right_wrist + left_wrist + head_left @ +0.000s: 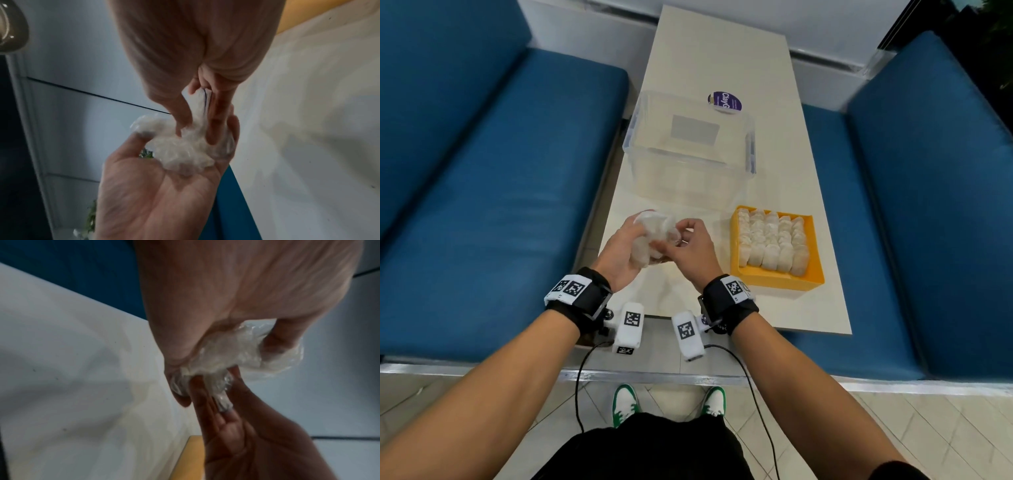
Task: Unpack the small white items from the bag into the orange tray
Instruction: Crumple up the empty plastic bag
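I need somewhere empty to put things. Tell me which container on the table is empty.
The clear plastic bin, at the table's middle, shows nothing inside. The orange tray to its right holds rows of small white items.

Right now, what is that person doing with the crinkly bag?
A person stands at a long table and holds a small clear plastic bag above it. The left hand cups the crumpled bag, while the right hand pinches it with its fingers. Beside them, the orange tray already holds rows of small white items. An empty clear bin sits further back.
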`<state>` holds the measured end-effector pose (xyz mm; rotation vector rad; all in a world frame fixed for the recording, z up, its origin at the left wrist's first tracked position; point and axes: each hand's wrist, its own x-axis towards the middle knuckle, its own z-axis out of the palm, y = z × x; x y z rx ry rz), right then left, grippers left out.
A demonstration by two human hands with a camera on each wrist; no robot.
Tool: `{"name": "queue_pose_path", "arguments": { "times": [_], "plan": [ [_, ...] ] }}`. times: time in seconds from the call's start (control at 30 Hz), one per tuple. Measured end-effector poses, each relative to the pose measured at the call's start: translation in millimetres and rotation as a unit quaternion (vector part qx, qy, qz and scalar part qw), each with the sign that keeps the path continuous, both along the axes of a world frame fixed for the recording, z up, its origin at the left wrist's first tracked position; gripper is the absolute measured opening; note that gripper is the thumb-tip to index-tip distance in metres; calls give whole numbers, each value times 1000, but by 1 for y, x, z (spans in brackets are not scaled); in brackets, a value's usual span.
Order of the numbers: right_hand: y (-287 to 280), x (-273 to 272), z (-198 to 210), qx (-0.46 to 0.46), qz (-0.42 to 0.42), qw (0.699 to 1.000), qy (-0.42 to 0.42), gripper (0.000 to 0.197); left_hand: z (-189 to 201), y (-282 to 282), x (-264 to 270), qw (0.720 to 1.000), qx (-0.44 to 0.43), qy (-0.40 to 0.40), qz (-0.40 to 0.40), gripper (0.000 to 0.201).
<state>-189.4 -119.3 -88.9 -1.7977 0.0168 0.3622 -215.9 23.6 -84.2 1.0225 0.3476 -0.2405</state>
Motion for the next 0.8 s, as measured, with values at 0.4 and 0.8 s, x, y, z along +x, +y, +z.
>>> {"name": "queue_pose_path", "arguments": {
  "times": [0.4, 0.8],
  "plan": [
    [2, -16, 9, 33, 66, 997, 9, 26, -5, -7, -11, 988, 129, 84, 28, 35],
    [-27, 0, 6, 56, 77, 995, 16, 18, -14, -50, -20, 962, 209, 14, 173, 26]
  ]
}}
